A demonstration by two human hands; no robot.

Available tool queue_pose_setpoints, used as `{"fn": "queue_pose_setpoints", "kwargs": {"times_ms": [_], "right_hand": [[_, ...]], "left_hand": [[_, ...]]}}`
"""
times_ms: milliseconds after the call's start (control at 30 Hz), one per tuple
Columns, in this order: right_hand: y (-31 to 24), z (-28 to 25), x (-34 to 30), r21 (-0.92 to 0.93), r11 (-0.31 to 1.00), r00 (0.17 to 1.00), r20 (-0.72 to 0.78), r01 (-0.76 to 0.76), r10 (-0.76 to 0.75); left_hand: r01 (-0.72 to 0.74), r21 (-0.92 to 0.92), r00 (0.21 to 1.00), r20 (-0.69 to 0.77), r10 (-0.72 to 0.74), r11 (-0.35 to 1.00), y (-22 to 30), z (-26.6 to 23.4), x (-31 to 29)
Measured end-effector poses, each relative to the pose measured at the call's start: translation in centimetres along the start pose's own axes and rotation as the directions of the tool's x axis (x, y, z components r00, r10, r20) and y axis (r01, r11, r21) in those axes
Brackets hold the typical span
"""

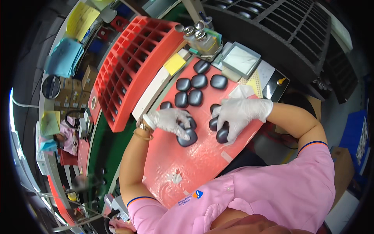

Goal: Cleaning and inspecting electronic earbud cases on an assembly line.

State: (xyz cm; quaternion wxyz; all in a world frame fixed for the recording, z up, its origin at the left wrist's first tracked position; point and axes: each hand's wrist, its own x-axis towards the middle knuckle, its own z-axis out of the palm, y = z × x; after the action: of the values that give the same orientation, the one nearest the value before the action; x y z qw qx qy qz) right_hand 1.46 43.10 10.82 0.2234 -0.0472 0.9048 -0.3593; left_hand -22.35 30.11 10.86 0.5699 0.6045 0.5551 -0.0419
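Observation:
Both of my hands wear white gloves and rest over glossy dark, rounded cases on a red plastic-covered work surface (156,167). My left hand (169,120) curls over a small group, its thumb on the nearest case (188,139) and its fingers on the one just behind. To the right, my right hand (239,115) has its fingers bent over another short column of cases, with a near case (222,136) beneath the fingertips. Gloves partly hide both groups. Farther back, several more cases (199,81) lie loosely spaced, apart from my hands.
A red compartmented crate (154,50) stands tilted at the back left, beside a white strip with a yellow note (175,63). Metal-topped glass bottles (204,45) and a glass-topped block (240,59) stand behind the cases. A black rack (272,27) fills the back right. Crumpled tissue (177,178) lies nearer me.

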Motion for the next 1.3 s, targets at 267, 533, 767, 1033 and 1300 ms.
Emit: {"fn": "queue_pose_setpoints", "kwargs": {"times_ms": [267,533,767,1033,1300], "right_hand": [[4.7,-9.9,-15.5,-0.141,0.738,0.274,-0.96,-0.66,0.062],[12.0,-13.1,-20.0,0.283,0.878,0.29,-0.866,-0.387,0.407],[10.4,-4.6,-16.5,-0.123,0.539,0.228,-0.965,-0.833,0.132],[13.1,-6.7,-19.6,-0.128,0.632,0.43,-0.831,-0.764,0.352],[7.3,-2.4,-8.5,-0.242,0.887,0.401,-0.913,-0.394,-0.071]], "left_hand": [[0.101,0.382,0.988,0.074,-0.139,0.919,2.6,2.6,-0.1],[-0.06,-0.406,0.998,-0.048,0.044,0.912,-3.1,2.1,-1.1],[-0.268,-0.631,0.962,-0.217,0.167,0.728,-2.8,3.0,-1.6],[-0.153,-0.326,0.985,-0.13,0.116,0.933,1.4,4.9,0.9],[-0.106,0.042,0.926,-0.36,0.114,0.994,1.4,8.0,1.4]]}}
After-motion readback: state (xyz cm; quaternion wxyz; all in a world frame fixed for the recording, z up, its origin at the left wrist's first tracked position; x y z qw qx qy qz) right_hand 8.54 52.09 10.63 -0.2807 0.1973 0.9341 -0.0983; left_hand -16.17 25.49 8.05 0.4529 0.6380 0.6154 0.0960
